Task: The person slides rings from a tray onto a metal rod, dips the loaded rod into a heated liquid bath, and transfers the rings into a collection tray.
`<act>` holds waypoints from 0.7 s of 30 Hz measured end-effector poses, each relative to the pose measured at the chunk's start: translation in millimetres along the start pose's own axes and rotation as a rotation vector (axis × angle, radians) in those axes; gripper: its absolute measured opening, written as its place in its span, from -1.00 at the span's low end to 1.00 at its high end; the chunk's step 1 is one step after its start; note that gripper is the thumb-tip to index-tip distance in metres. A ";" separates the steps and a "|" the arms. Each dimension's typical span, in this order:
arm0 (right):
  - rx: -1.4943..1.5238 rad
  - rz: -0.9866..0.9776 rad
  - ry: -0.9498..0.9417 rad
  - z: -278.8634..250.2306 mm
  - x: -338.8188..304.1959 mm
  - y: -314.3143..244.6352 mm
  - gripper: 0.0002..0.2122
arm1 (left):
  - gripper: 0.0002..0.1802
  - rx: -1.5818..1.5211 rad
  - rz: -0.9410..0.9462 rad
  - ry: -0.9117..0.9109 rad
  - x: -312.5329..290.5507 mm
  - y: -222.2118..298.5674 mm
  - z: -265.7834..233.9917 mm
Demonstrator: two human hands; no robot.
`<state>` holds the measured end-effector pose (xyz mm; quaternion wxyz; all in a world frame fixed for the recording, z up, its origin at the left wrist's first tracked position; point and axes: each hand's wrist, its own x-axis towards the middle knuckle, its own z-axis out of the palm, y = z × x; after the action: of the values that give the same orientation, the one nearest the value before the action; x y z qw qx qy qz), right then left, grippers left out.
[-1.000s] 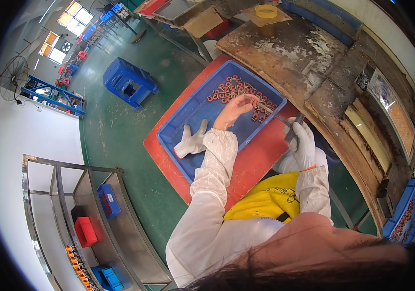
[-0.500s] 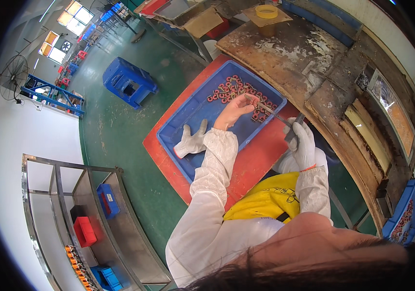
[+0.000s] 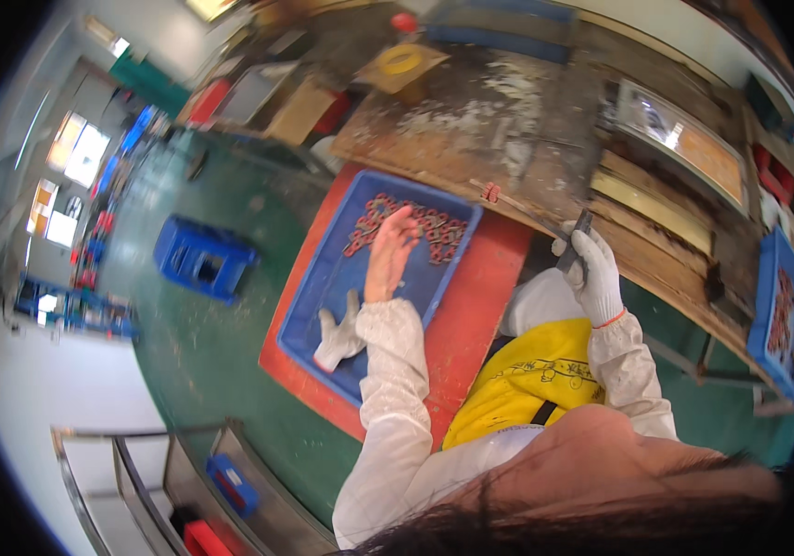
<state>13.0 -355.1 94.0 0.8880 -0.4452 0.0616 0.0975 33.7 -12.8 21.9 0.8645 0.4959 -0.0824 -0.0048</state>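
Note:
My bare left hand (image 3: 391,258) hovers over the blue plastic bin (image 3: 297,326), fingers stretched out and somewhat blurred, holding nothing I can see. Beneath and beyond it lies a heap of small red ring-shaped parts (image 3: 434,228) with metal bits. An empty white glove (image 3: 339,335) rests in the near end of the bin. My right hand (image 3: 596,275), in a white knit glove, is closed round a dark hand tool (image 3: 583,225) whose exact kind is unclear. A thin shaft seems to run left from it, with a few red parts (image 3: 490,192) at its far end.
A red board (image 3: 471,320) carries the bin. Ahead stands a worn wooden bench (image 3: 457,139) with a yellow ring (image 3: 400,60). Another blue bin (image 3: 768,324) of parts hangs at the right. A blue stool (image 3: 204,258) and a metal rack (image 3: 272,477) stand left.
My left hand has come away from the tool's shaft and drawn back left over the bin. The right hand still grips the tool. The whole view has turned and shifted.

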 end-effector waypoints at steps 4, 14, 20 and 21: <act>0.030 -0.113 0.220 -44.5 -21.3 -22.2 -0.80 | -0.33 0.043 -0.020 0.038 3.6 -5.2 0.0; 0.114 -0.328 0.493 -104.1 -32.4 -40.4 -0.81 | -0.42 0.099 -0.042 0.077 5.4 -8.0 7.3; 0.119 -0.275 0.516 -106.2 -28.0 -31.0 -0.79 | -0.43 0.066 -0.053 0.096 2.6 -3.9 8.6; 0.106 -0.278 0.515 -106.4 -26.9 -29.8 -0.78 | -0.43 0.069 -0.057 0.098 2.9 -4.7 8.1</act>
<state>-8.8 -461.1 59.1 0.8699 -0.4127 0.2284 -0.1445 35.7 -22.4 22.3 0.8494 0.5272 -0.0262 -0.0022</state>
